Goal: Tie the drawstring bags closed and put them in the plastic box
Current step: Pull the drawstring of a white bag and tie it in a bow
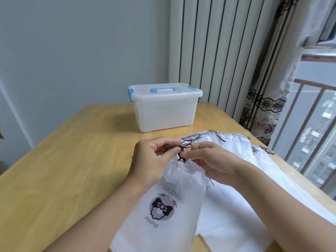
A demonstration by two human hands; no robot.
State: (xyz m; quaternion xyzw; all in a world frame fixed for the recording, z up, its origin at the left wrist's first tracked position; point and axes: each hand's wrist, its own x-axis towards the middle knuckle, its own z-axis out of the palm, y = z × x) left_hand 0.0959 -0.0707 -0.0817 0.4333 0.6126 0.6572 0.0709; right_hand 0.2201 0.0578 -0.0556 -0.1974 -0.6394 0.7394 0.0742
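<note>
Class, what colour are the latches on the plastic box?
Light blue latches, clearest in the head view.

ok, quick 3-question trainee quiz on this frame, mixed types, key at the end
1. True or false: the plastic box has its lid on.
2. What do the left hand and right hand pinch? A) dark drawstring B) box handle C) curtain
3. Fill in: the printed bag lies on the wooden ____.

Key: 1 true; 2 A; 3 table.
</note>
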